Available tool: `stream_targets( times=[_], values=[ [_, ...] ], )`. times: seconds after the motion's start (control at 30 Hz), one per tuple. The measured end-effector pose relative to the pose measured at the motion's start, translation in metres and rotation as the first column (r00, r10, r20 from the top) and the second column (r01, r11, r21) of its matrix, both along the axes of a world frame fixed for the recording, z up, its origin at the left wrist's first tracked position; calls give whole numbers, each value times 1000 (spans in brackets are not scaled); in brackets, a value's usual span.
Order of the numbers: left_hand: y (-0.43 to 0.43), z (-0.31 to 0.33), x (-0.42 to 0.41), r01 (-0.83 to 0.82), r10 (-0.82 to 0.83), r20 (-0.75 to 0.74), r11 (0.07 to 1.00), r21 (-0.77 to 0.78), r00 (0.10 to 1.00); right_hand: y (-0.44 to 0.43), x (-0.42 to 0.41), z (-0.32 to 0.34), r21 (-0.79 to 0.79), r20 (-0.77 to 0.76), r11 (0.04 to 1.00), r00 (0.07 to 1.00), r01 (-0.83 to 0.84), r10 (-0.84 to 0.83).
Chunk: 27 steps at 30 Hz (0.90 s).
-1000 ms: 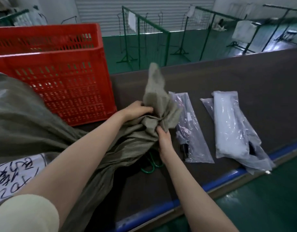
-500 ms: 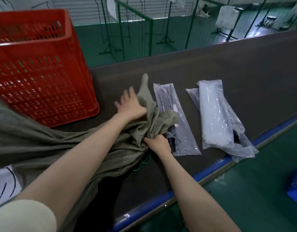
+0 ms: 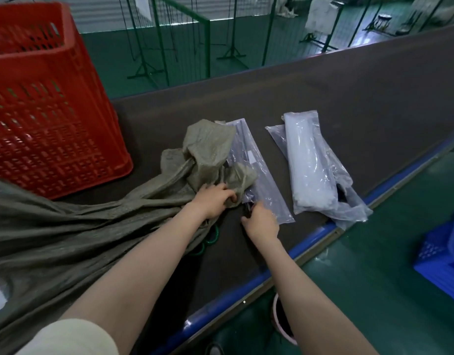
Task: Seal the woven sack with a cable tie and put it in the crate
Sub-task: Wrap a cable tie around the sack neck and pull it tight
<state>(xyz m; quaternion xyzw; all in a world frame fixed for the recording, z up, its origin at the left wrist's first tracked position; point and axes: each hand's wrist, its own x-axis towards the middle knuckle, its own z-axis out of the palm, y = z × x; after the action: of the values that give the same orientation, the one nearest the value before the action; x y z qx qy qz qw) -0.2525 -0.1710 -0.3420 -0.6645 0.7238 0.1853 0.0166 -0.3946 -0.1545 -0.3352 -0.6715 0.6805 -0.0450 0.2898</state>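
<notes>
The olive woven sack [image 3: 67, 226] lies on the dark table, its gathered neck pointing right. My left hand [image 3: 214, 202] grips that bunched neck. Just right of it, my right hand [image 3: 261, 222] sits at the near end of a clear plastic bag of black cable ties [image 3: 261, 175], thumb and fingers pinched on a black tie end [image 3: 247, 210] sticking out. The red plastic crate [image 3: 54, 124] stands at the back left, touching the sack's far side. Sack cloth covers part of the bag.
A second clear bag with white contents [image 3: 310, 162] lies further right. Green loops [image 3: 211, 237] poke out under the sack neck. The table's blue front edge [image 3: 310, 239] runs diagonally; a blue crate [image 3: 446, 252] and a pink bucket [image 3: 279, 321] are on the floor below.
The sack's neck, held up a second ago, now lies on the table. My right hand left the neck and moved to the cable tie bag; my left hand took over the neck.
</notes>
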Motion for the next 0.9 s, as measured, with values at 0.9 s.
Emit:
stream_targets(
  times=[0.9],
  values=[
    [87, 8, -46, -266, 699, -594, 708, 654, 398, 61, -42, 12, 655, 470, 693, 880, -301, -62]
  ],
)
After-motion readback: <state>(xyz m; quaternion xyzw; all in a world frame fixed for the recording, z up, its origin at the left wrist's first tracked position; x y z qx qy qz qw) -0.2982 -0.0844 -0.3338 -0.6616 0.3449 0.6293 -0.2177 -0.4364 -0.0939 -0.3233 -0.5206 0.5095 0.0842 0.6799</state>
